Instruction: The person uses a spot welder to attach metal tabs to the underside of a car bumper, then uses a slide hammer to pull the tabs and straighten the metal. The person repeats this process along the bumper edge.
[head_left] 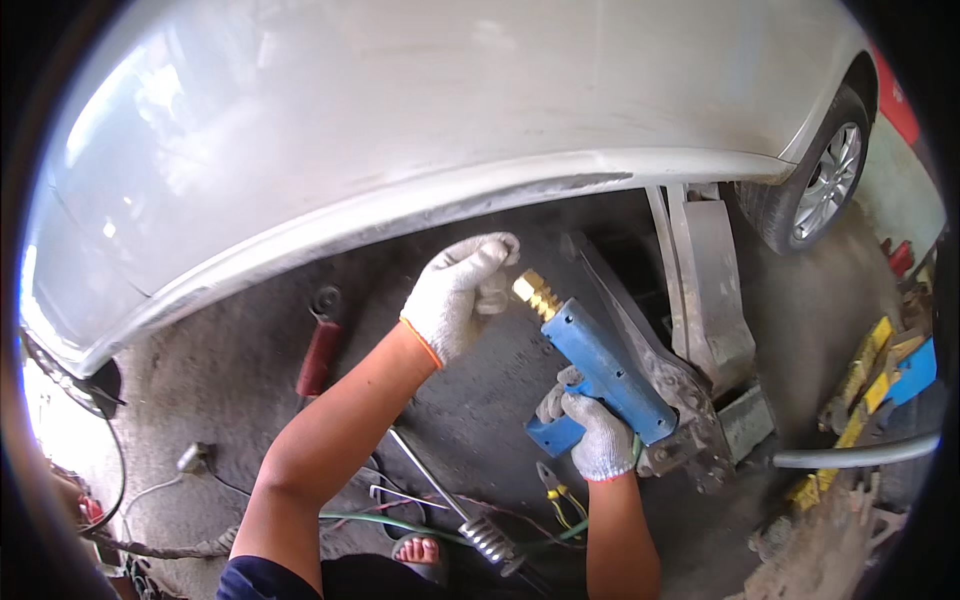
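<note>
Fingers of the white-knit-gloved right hand [600, 435] wrap a blue pistol-shaped tool [612, 372] with ribbed brass tip [540, 294], held beside the silver-painted metal car [450, 100]; the white-knit-gloved left hand [453, 300] curls half-closed by the tip; whether it pinches anything, I can't tell; yellow-handled pliers [555, 491] lie farther from the car.

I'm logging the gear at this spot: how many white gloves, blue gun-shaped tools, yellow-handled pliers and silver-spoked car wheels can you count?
White gloves: 2, on the left hand and the right hand
Blue gun-shaped tool: 1
Yellow-handled pliers: 1
Silver-spoked car wheel: 1
Total: 5
</note>
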